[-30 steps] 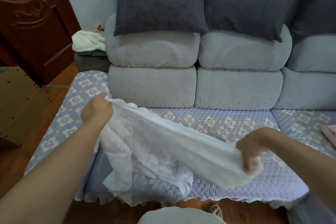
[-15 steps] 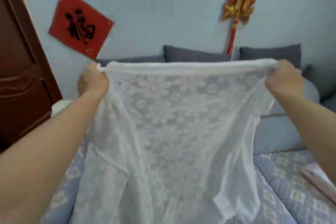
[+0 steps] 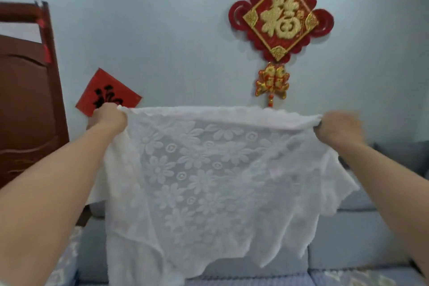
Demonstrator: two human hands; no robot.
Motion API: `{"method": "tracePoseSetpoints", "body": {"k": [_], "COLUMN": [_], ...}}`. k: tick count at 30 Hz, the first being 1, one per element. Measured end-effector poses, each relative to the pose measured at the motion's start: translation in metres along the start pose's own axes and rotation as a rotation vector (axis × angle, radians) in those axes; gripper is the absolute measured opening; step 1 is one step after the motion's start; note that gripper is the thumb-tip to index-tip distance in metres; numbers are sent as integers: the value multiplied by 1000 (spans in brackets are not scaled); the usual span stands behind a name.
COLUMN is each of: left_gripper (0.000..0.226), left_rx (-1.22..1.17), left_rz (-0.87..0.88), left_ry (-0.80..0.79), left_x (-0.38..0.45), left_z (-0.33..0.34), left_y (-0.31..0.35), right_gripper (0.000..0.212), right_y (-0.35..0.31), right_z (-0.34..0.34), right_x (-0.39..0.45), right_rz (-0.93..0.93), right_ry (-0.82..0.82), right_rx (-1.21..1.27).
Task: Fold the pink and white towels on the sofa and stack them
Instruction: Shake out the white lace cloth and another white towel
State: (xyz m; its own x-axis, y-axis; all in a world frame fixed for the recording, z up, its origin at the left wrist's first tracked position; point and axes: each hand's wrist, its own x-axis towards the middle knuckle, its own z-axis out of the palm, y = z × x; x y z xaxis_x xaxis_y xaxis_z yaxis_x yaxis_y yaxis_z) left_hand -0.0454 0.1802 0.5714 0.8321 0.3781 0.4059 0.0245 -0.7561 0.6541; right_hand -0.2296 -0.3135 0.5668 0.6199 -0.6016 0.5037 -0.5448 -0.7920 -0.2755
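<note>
The left hand (image 3: pixel 109 117) grips one top corner of the white towel (image 3: pixel 204 181), fingers curled round the bunched edge; the right hand (image 3: pixel 340 129), a little blurred, grips the other corner the same way; both are raised in front of the wall, well apart, so the top edge runs nearly taut between them; the lacy, flower-patterned cloth hangs below, its ragged lower edge lifted and billowing above the sofa (image 3: pixel 348 239), with one side trailing lower on the left. No pink towel shows here.

The step in hand looks like shaking the towel flat before the first fold; to do it well, keep the two corners level and the top edge stretched; let the cloth settle and hang straight before lowering it; the thin lace will likely cling and crease, so lay it down on the seat bottom edge first; then bring the corners together squarely, matching edges. A red knot ornament (image 3: pixel 281 18) hangs on the wall behind.
</note>
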Motion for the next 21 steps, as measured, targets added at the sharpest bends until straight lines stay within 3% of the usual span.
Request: {"method": "tracePoseSetpoints", "body": {"k": [1,3,4,6,11,13,17,21], "left_gripper": [28,28,28,31,44,54,71,53], "left_rx": [33,94,96,72,36,10,119,321], "left_rz": [-7,-33,-34,4,128,133,167,188], "left_ry": [7,55,83,118,219,241,82,-112], "left_x": [-7,-26,-37,-55,-38,-23,-1,-4], "left_z": [-2,-2,-2,-5,-55,-80,-64,27], "left_y": [0,4,10,31,103,126,146,110], "right_gripper": [34,33,33,37,32,33,27,33], "right_y": [6,11,12,16,21,22,15,41], "right_z": [-9,-32,-46,-66,-124,-139,-95,25], "right_x": [-4,-28,-42,-58,-47,-21,45,79], "right_rz": [-21,-24,-11,-64,-221,-270,-151,-35], "right_ry": [-183,-691,-865,-996,-862,-828,-666,-441], "right_rx": [83,514,680,872,1216,1229,744,106]}}
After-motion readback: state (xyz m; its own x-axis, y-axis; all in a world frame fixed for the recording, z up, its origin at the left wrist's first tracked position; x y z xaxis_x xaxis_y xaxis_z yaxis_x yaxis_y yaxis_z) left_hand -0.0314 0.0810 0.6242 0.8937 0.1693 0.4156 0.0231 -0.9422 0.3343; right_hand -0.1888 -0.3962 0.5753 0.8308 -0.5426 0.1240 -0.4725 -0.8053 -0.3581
